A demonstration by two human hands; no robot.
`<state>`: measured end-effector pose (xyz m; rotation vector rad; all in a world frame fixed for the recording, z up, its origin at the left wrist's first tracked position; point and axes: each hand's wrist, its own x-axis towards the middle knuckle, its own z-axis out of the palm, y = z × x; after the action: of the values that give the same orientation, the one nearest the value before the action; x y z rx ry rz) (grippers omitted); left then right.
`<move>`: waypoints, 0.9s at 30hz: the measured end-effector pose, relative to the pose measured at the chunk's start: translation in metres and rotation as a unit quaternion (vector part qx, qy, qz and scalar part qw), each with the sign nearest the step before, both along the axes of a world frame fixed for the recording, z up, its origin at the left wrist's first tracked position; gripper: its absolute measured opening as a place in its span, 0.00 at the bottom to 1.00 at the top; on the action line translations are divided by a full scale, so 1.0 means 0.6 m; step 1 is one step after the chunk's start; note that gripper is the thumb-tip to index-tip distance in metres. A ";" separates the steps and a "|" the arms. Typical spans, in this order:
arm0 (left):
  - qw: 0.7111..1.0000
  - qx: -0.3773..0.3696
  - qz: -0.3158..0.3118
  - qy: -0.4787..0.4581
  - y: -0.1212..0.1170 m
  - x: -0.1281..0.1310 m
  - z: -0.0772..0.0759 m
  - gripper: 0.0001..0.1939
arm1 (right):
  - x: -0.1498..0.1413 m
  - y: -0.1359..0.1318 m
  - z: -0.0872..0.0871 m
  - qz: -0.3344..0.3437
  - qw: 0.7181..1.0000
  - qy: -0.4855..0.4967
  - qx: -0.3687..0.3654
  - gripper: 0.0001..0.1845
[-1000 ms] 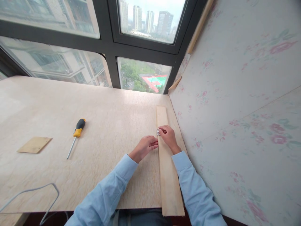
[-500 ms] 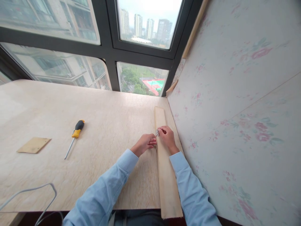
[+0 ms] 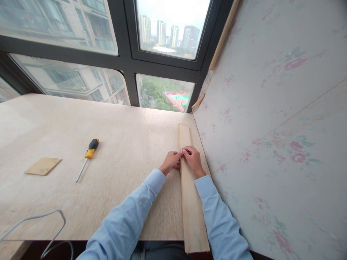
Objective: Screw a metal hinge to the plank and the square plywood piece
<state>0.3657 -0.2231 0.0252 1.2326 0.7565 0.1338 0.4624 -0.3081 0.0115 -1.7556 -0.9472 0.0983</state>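
A long, pale wooden board (image 3: 193,213) lies lengthwise near the wall, its near end jutting past the table edge. At the board's left edge is a small silver metal piece (image 3: 181,151), which looks like a hinge and is mostly covered by fingers. My right hand (image 3: 193,159) rests over the board and pinches this piece between thumb and fingertips. From the left, my left hand (image 3: 171,161) meets it with thumb and fingers closed at the same spot. Whatever the left fingertips grip is hidden.
On the pale table (image 3: 121,144) to the left lie a black-and-yellow screwdriver (image 3: 90,150) and a thin wooden plate (image 3: 43,166) with small holes. A grey cable (image 3: 40,216) loops at the front left. The flowered wall (image 3: 257,126) bounds the right, dark-framed windows (image 3: 159,65) the back.
My left hand has moved slightly up and right, its fingers closing in at the metal piece. My right hand stays on the piece. The view has shifted a little.
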 end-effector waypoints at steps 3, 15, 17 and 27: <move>1.000 0.018 0.025 0.002 -0.001 0.005 -0.010 0.14 | 0.000 0.000 -0.001 0.001 1.000 0.004 0.002 0.08; 0.994 0.102 0.036 0.033 -0.006 0.005 -0.015 0.13 | -0.003 0.001 -0.001 0.018 0.999 -0.035 -0.017 0.08; 0.994 0.101 0.037 0.033 -0.007 0.004 -0.015 0.13 | -0.005 0.001 0.000 0.023 0.999 -0.040 -0.019 0.07; 0.987 0.140 0.082 0.016 -0.005 -0.023 -0.023 0.12 | -0.023 0.005 0.001 0.053 0.997 -0.053 -0.025 0.07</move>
<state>0.3518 -0.2261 0.0117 1.4401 0.8885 0.3656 0.4483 -0.3049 0.0119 -1.7712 -1.1237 0.0987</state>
